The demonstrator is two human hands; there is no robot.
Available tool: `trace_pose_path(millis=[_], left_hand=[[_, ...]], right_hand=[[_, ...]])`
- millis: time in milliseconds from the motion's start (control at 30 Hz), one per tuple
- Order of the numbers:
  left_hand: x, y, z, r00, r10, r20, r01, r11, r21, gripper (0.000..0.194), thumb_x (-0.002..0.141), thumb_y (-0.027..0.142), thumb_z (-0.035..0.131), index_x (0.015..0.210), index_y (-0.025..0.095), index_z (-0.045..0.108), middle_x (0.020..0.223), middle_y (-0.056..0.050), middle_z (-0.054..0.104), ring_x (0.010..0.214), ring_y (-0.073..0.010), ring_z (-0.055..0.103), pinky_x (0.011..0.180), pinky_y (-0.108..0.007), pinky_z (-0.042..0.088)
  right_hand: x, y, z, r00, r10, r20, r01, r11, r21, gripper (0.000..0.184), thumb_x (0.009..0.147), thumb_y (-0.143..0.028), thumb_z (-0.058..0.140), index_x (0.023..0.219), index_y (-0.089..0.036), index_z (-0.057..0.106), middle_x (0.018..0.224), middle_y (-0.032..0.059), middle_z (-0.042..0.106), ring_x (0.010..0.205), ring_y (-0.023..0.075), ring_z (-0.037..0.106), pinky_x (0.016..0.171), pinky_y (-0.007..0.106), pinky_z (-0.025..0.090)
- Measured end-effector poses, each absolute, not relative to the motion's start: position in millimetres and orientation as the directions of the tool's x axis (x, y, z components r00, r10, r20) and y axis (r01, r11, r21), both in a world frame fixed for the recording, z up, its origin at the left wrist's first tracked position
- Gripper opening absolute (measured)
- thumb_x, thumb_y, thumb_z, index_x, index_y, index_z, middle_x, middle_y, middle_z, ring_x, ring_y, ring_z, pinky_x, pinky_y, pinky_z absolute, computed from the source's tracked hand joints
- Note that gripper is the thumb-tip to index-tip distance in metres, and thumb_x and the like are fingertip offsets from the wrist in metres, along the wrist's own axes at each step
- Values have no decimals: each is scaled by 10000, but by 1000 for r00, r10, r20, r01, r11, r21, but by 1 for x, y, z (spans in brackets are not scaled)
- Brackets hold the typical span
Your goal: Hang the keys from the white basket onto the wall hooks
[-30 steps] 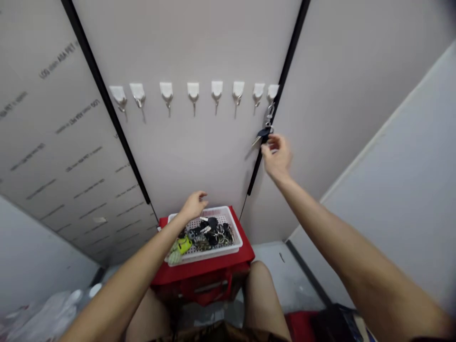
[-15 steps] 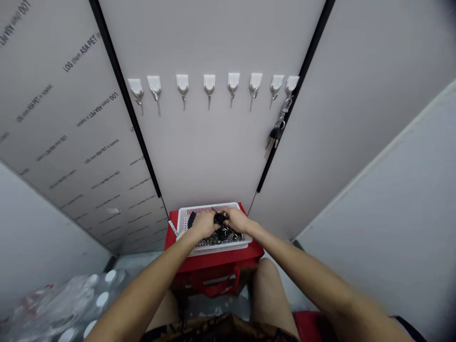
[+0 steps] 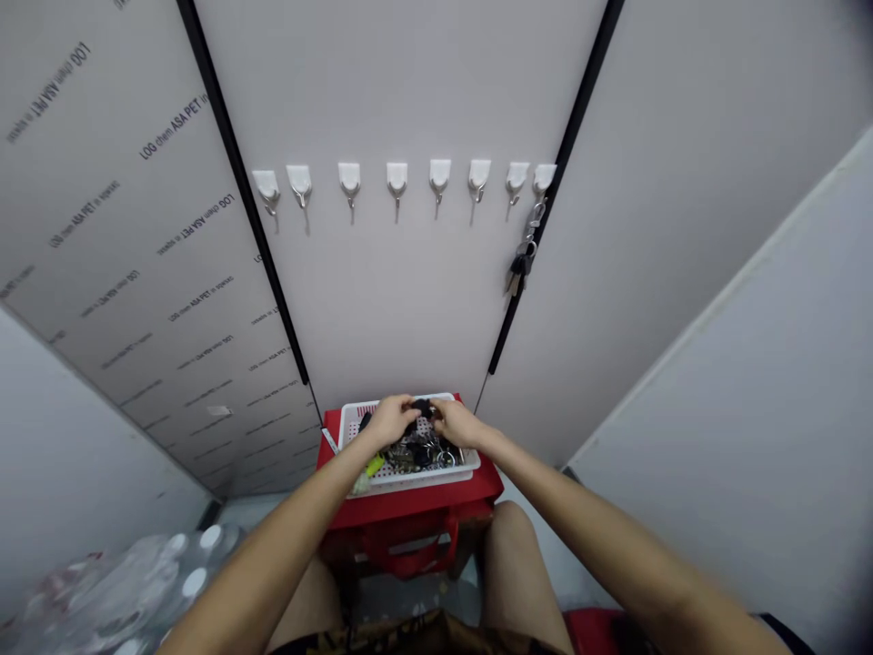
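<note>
A white plastic basket (image 3: 470,466) holds a jumble of keys and metal rings (image 3: 426,452), with a yellow-green piece (image 3: 375,465) near its left side. Over its far part, my left hand (image 3: 393,420) has its fingers closed at a dark bunch of keys (image 3: 423,407). From the other side my right hand (image 3: 456,422) pinches at the same bunch. The fingers hide part of it, so its exact shape is unclear. Something black also shows in the basket beside my left hand.
The basket stands on a red bag (image 3: 409,502) with handles. On the wall ahead runs a row of several white hooks (image 3: 396,177); a key bunch (image 3: 522,264) hangs from the rightmost. Plastic-wrapped bottles (image 3: 195,582) stand at lower left. Walls close in both sides.
Both hands have lifted slightly toward the basket's far rim with the dark bunch between them. More keys and the yellow-green piece now show. The view has shifted a little.
</note>
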State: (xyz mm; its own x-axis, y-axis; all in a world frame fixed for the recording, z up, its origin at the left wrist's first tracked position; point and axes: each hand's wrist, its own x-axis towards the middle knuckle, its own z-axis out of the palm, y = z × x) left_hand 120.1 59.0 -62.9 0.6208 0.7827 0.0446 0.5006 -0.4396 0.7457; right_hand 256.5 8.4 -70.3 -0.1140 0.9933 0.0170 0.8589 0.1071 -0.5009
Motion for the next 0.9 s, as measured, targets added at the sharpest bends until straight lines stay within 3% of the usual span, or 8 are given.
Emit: trace_pose_path(millis=[100,167,267,367,500,667,800,900], left_hand=[[120,62,-43,588,807,50,239,-232,943,128,613,180,431,687,117,516,602,7,533,571,-84,465,572,-199,349],[119,62,-33,597,802,18,83,-84,993,100,596,178,460,666,119,501,584,22,512,546,-65,453,560,-187,345],[117,60,-27,596,803,-23,-53,67,996,119,570,211,507,650,125,486,547,40,481,499,-46,431,524,-175,335],[116,61,-28,580,814,-30,-135,132,982,146,554,234,528,632,121,480,500,49,456,450,-34,400,491,-169,327],[120,63,-26,555,830,-56,-195,195,961,147,543,229,543,618,123,474,505,47,465,455,-33,414,492,-170,343],[127,56,-13,539,838,-89,-244,256,935,107,554,172,530,616,133,453,585,29,513,560,-63,493,572,-207,388],[129,56,-5,530,843,-96,-181,223,958,89,588,182,492,652,141,445,598,16,530,556,-83,516,525,-202,381],[136,61,6,406,914,-19,-101,65,993,49,610,160,444,655,143,437,563,17,519,519,-80,503,501,-195,369]], right_hand=[[255,10,-70,-121,991,52,594,115,-796,367,593,-66,353,944,-106,450,792,59,566,701,110,510,631,222,379],[252,11,-67,-95,995,37,389,71,-919,354,618,-104,359,966,-127,420,762,38,565,643,94,513,574,217,388],[246,10,-58,-21,999,32,162,35,-986,360,617,-172,417,974,-154,384,712,10,554,562,77,501,505,205,379],[242,8,-47,27,997,66,75,64,-995,376,599,-219,461,960,-156,378,682,2,538,535,75,490,502,213,380],[240,5,-33,194,943,271,272,214,-938,268,601,-246,469,849,-145,461,732,27,531,606,86,480,572,230,381],[236,3,-19,233,830,506,655,250,-713,125,602,-246,479,633,-144,543,588,10,496,534,88,434,532,219,353],[245,4,-6,218,818,532,686,259,-680,151,640,-232,429,567,-140,523,546,3,486,512,80,426,512,208,342],[263,8,18,226,846,483,614,261,-745,150,639,-248,426,576,-140,508,486,-18,469,465,71,424,475,197,345]])
